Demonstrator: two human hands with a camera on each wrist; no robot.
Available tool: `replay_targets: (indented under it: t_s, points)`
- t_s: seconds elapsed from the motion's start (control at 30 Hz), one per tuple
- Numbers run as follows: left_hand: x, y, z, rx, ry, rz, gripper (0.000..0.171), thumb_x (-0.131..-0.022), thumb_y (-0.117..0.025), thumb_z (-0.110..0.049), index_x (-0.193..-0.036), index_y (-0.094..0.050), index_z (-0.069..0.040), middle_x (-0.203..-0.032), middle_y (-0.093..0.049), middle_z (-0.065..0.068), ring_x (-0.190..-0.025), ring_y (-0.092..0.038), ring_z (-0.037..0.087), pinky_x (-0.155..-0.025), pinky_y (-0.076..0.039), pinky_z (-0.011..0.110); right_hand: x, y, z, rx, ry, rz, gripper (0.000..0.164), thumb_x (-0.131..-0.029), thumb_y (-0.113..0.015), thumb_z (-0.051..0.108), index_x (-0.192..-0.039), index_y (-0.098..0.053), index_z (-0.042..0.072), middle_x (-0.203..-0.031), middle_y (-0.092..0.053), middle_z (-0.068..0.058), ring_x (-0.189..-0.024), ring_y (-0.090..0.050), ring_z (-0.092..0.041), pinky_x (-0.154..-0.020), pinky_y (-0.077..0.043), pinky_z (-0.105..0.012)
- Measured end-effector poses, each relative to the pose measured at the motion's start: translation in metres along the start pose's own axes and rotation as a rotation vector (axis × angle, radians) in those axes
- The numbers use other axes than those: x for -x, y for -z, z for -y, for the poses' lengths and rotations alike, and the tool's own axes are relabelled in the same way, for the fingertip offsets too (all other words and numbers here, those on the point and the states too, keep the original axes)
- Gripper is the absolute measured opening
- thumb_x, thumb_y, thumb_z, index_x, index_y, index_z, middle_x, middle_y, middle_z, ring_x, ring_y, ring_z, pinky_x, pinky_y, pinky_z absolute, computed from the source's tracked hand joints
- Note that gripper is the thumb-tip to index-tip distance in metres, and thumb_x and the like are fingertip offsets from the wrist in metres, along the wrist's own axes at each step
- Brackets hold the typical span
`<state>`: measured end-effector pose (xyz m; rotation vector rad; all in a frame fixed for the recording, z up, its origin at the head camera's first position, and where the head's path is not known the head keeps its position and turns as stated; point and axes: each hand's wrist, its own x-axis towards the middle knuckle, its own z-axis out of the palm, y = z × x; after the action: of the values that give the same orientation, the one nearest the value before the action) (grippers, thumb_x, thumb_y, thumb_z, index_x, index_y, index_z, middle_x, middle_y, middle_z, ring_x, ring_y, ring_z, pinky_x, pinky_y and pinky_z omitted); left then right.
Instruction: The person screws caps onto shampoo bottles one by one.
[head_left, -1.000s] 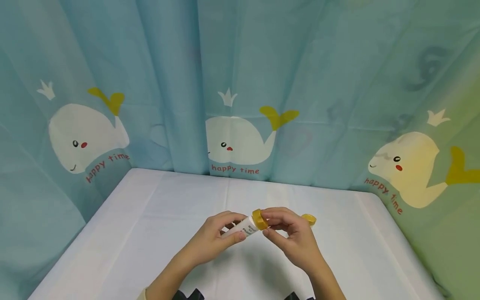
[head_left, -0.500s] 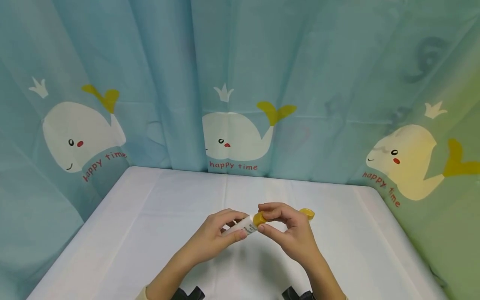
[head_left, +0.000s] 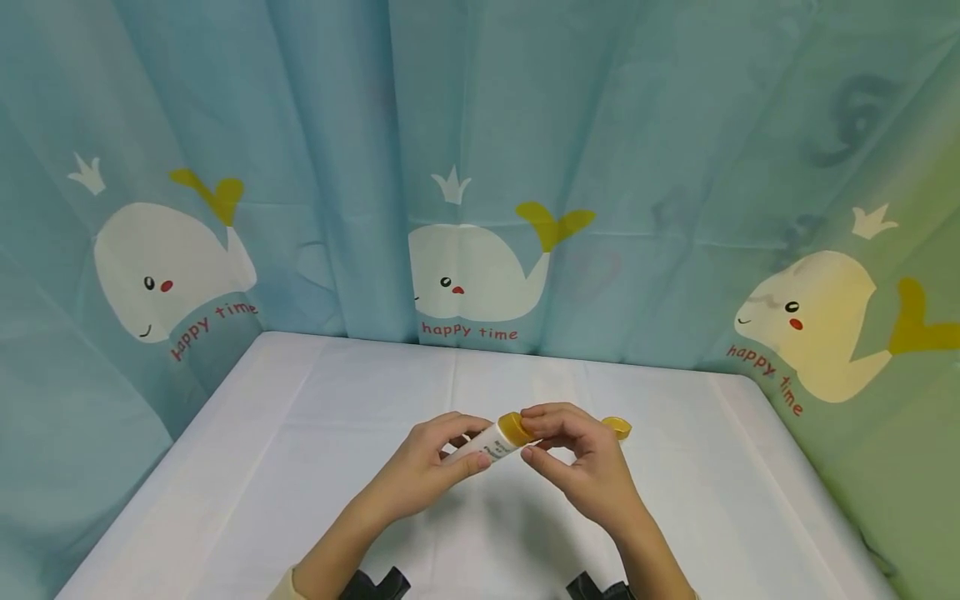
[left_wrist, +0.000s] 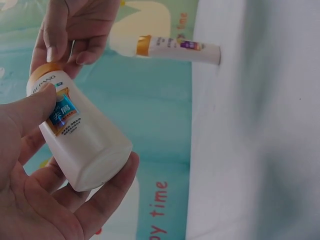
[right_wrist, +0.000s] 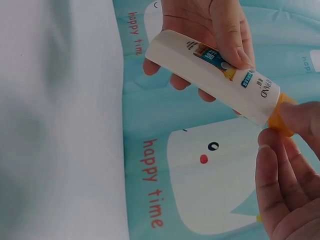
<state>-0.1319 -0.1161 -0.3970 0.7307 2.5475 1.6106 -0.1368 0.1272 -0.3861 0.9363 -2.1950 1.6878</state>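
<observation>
My left hand [head_left: 423, 471] holds a white shampoo bottle [head_left: 491, 444] above the table, tilted with its gold cap [head_left: 514, 428] up and to the right. Thumb on one face, fingers behind: that is how the left hand [left_wrist: 30, 190] grips it in the left wrist view, where a blue label shows. In the right wrist view, thumb and forefinger of my right hand [right_wrist: 295, 175] pinch the cap of the bottle [right_wrist: 215, 75]. A second white bottle [left_wrist: 182, 50], also gold-capped, stands upright on the table; in the head view my right hand [head_left: 588, 462] hides most of it.
A white-covered table [head_left: 337, 400] lies under both hands. Behind it and at the sides hangs a blue-green curtain [head_left: 637, 167] with printed whales. Two dark pieces, one of them a black block [head_left: 375, 585], show at the table's near edge.
The bottle has turned about its long axis, its cap looking narrower half a second ago and wide again now. My right fingers have shifted slightly on the cap. The second bottle stays put.
</observation>
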Motion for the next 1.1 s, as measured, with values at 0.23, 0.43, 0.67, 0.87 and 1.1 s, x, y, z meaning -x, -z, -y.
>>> replay_targets:
  t_s: [0.23,0.43,0.67,0.87,1.1]
  points:
    - [-0.0006,0.0,0.0006,0.0,0.001,0.005,0.029,-0.094,-0.068,-0.04,-0.121,-0.066,-0.031,-0.11,-0.066,-0.011,-0.098,-0.059,0.015,-0.074,-0.054,0.03,0.0003,0.0,-0.0008,0.0,0.024,0.005,0.028,-0.083,-0.075,-0.007,-0.107,-0.071,0.007,-0.117,-0.068,-0.01,-0.1,-0.068,-0.018,-0.077,-0.059,-0.032]
    - [-0.0006,-0.0016,0.0015,0.0,0.003,0.01,0.028,-0.094,-0.068,-0.04,-0.121,-0.066,-0.033,-0.108,-0.065,-0.011,-0.097,-0.059,0.015,-0.074,-0.054,0.031,-0.0004,-0.0002,-0.0005,-0.002,0.01,0.001,0.028,-0.082,-0.078,-0.003,-0.106,-0.071,0.01,-0.119,-0.067,-0.009,-0.108,-0.066,-0.019,-0.081,-0.059,-0.033]
    - [-0.0008,-0.0033,0.0013,-0.01,0.016,0.026,0.029,-0.094,-0.068,-0.042,-0.121,-0.066,-0.034,-0.108,-0.065,-0.014,-0.099,-0.057,0.015,-0.075,-0.053,0.031,-0.0007,-0.0017,0.0006,0.017,-0.016,-0.014,0.024,-0.081,-0.081,0.001,-0.097,-0.068,0.014,-0.123,-0.068,-0.007,-0.117,-0.064,-0.021,-0.093,-0.054,-0.032]
    - [-0.0009,-0.0025,0.0008,-0.007,0.008,0.03,0.028,-0.094,-0.068,-0.043,-0.121,-0.066,-0.036,-0.108,-0.064,-0.017,-0.099,-0.057,0.015,-0.075,-0.054,0.031,-0.001,-0.003,0.0014,0.007,-0.028,-0.006,0.019,-0.083,-0.079,0.002,-0.089,-0.063,0.009,-0.118,-0.07,-0.008,-0.11,-0.067,-0.02,-0.088,-0.056,-0.032]
    - [0.0,-0.0018,0.0018,0.001,0.015,0.037,0.028,-0.094,-0.068,-0.041,-0.121,-0.066,-0.034,-0.11,-0.064,-0.016,-0.1,-0.057,0.015,-0.075,-0.054,0.031,-0.0003,-0.0028,0.0003,0.026,-0.011,0.007,0.021,-0.084,-0.079,0.002,-0.096,-0.066,0.013,-0.115,-0.07,-0.006,-0.105,-0.068,-0.018,-0.081,-0.059,-0.034]
